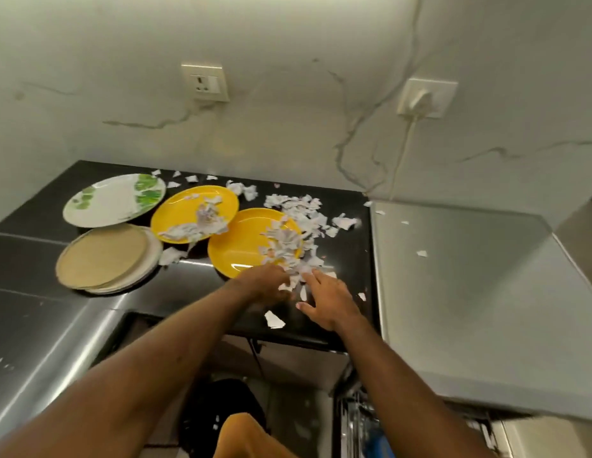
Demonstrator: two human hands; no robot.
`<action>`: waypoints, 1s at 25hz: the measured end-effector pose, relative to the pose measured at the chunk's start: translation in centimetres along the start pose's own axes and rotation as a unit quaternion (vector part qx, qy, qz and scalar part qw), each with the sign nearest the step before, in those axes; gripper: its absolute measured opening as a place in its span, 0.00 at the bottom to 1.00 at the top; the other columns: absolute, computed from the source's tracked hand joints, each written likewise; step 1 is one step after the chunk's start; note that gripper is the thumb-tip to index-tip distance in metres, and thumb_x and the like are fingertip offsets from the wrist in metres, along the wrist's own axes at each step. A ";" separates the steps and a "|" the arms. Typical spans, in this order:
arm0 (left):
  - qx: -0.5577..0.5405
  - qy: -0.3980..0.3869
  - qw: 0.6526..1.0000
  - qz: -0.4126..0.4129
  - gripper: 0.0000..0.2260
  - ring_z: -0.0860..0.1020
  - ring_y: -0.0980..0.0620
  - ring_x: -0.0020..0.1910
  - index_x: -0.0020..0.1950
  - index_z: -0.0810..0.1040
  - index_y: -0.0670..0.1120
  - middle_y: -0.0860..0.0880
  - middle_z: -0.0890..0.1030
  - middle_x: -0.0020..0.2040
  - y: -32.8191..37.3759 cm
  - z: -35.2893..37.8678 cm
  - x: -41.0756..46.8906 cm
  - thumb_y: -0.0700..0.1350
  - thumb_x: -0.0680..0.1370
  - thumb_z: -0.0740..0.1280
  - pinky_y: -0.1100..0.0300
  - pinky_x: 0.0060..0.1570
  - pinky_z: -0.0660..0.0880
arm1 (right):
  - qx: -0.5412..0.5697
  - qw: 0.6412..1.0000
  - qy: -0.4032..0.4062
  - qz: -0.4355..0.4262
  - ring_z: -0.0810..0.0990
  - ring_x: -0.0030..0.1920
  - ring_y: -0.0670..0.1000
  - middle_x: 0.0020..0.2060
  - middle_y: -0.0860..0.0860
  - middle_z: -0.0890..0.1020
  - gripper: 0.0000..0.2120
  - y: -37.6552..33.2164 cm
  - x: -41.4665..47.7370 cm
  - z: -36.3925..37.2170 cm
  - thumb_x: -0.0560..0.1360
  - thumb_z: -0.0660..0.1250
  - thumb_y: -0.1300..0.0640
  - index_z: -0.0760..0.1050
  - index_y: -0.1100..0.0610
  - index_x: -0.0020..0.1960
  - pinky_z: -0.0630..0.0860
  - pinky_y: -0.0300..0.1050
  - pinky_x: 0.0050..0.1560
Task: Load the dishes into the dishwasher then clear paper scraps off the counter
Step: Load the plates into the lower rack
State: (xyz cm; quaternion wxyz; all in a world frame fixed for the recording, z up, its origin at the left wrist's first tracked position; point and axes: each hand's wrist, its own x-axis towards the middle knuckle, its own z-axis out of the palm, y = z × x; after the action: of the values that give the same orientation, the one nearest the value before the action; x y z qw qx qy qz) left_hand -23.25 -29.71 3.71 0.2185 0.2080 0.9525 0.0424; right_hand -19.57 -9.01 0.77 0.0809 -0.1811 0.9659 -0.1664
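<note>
Torn white paper scraps [299, 223] lie thick over the black counter [344, 259] and on two yellow plates. The nearer yellow plate [238, 242] sits just beyond my hands; the farther yellow plate [185, 206] is behind it to the left. My left hand [265, 285] is curled over scraps at the near plate's front rim. My right hand [327, 302] lies palm down with fingers spread on scraps beside it. A white plate with green leaves [112, 200] and a stack of beige plates [103, 256] rest at the left.
A steel surface [470, 292] with a few stray scraps adjoins the counter on the right. The open dishwasher rack [364, 424] shows below at the bottom right. A dark bin [218, 411] stands on the floor below the counter edge. Wall sockets [205, 82] and a plugged cable [403, 150] are behind.
</note>
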 end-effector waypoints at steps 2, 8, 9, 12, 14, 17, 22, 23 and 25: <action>-0.020 0.030 0.996 -0.086 0.17 0.76 0.45 0.64 0.64 0.81 0.50 0.46 0.79 0.64 -4.6 0.2 -2.2 0.59 0.81 0.66 0.50 0.61 0.75 | -0.047 0.995 -0.049 0.072 0.63 0.80 0.59 0.80 0.56 0.64 0.43 -1.9 2.3 0.9 0.75 0.73 0.38 0.58 0.52 0.82 0.61 0.58 0.78; -0.137 0.055 0.948 -0.283 0.22 0.81 0.44 0.51 0.57 0.79 0.41 0.42 0.82 0.52 -14.3 1.3 -3.9 0.61 0.80 0.67 0.53 0.47 0.75 | -0.160 0.957 -0.195 0.147 0.65 0.78 0.62 0.77 0.60 0.68 0.43 -4.8 5.4 1.8 0.72 0.79 0.45 0.63 0.56 0.79 0.59 0.63 0.78; -0.160 0.049 0.939 -0.301 0.23 0.82 0.45 0.49 0.55 0.79 0.40 0.42 0.83 0.51 -14.9 1.6 -3.5 0.61 0.80 0.67 0.53 0.47 0.76 | -0.159 0.956 -0.198 0.150 0.66 0.77 0.62 0.76 0.60 0.69 0.43 -4.9 5.6 1.8 0.71 0.80 0.45 0.64 0.56 0.79 0.61 0.61 0.77; -0.309 0.091 0.875 -0.362 0.19 0.86 0.48 0.39 0.48 0.78 0.41 0.43 0.85 0.44 -15.2 1.8 -1.7 0.58 0.80 0.69 0.54 0.41 0.83 | -0.135 0.960 -0.191 0.155 0.69 0.75 0.61 0.75 0.59 0.71 0.43 -4.8 5.6 1.5 0.70 0.81 0.44 0.65 0.55 0.78 0.66 0.58 0.75; -0.408 0.112 0.817 -0.392 0.17 0.86 0.47 0.38 0.44 0.76 0.40 0.42 0.84 0.41 -14.5 1.4 -0.5 0.53 0.81 0.70 0.56 0.36 0.83 | -0.119 0.962 -0.187 0.160 0.69 0.75 0.61 0.75 0.58 0.70 0.44 -4.6 5.3 1.4 0.70 0.81 0.44 0.64 0.54 0.79 0.67 0.58 0.75; -0.489 0.120 0.761 -0.409 0.12 0.86 0.45 0.39 0.47 0.75 0.39 0.40 0.82 0.42 -14.2 1.7 0.8 0.47 0.81 0.71 0.51 0.43 0.85 | -0.101 0.963 -0.186 0.169 0.70 0.75 0.62 0.77 0.57 0.68 0.45 -4.4 4.8 1.4 0.71 0.81 0.44 0.62 0.53 0.80 0.68 0.58 0.75; -0.510 0.123 0.735 -0.430 0.12 0.85 0.44 0.36 0.52 0.70 0.33 0.41 0.82 0.37 -14.0 2.3 1.6 0.41 0.80 0.70 0.48 0.49 0.85 | -0.084 0.963 -0.181 0.181 0.69 0.76 0.63 0.79 0.57 0.64 0.47 -4.5 4.5 1.2 0.71 0.81 0.46 0.59 0.52 0.82 0.70 0.58 0.75; -0.517 0.134 0.731 -0.424 0.13 0.85 0.43 0.39 0.52 0.68 0.35 0.40 0.82 0.41 -14.0 2.5 1.6 0.40 0.79 0.70 0.48 0.49 0.84 | -0.082 0.963 -0.181 0.182 0.69 0.76 0.63 0.80 0.57 0.63 0.47 -4.5 4.5 1.2 0.72 0.81 0.47 0.59 0.52 0.82 0.70 0.58 0.75; -0.520 0.142 0.732 -0.416 0.13 0.85 0.39 0.46 0.52 0.71 0.40 0.38 0.82 0.50 -14.6 3.7 2.4 0.40 0.74 0.72 0.47 0.48 0.85 | -0.077 0.963 -0.180 0.183 0.68 0.77 0.62 0.80 0.57 0.62 0.47 -4.4 4.4 1.2 0.72 0.81 0.47 0.59 0.51 0.82 0.70 0.58 0.75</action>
State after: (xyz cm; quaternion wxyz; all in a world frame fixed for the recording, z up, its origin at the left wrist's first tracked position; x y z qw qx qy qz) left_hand -29.15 -42.03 -3.07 0.1500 -0.3638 0.7930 0.4651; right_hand -21.97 -14.96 0.76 0.2679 -0.0342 0.9621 -0.0381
